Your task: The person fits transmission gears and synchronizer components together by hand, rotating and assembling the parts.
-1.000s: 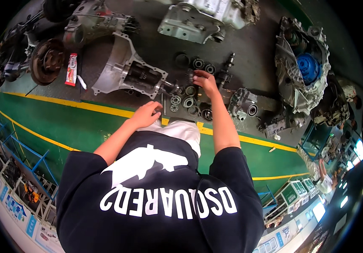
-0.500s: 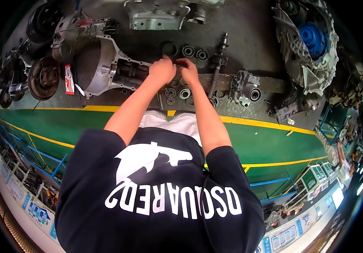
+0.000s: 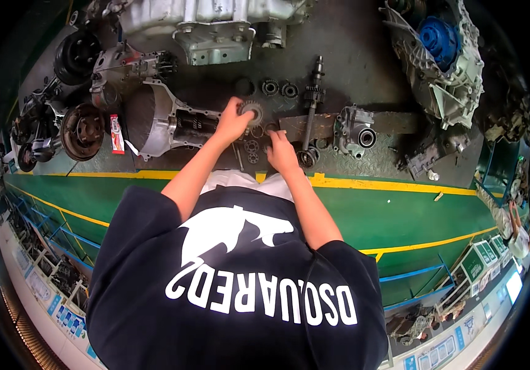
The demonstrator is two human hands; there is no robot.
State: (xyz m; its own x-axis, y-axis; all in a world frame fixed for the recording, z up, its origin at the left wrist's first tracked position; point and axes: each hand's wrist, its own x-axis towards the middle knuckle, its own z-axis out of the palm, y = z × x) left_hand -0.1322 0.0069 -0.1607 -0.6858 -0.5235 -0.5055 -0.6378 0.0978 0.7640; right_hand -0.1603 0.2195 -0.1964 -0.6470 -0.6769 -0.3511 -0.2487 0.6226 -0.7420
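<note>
Half a second ago my hands were bunched together; now they've split, left hand (image 3: pixel 232 123) bringing a toothed gear (image 3: pixel 256 109) into view, right hand (image 3: pixel 283 153) lower and closer to me. Left thumb and fingers are clamped on the gear; can't tell if the right fingertips have pinched anything. Tip: keep the thumb firm near the bore so it can't twist, and mind the teeth. Gear's face looks up at me, bore axis roughly my way; it's a disc, so no real long axis. It's between the open housing (image 3: pixel 171 120) and long shaft (image 3: pixel 310 120), just beyond some small ring bearings (image 3: pixel 251 146).
</note>
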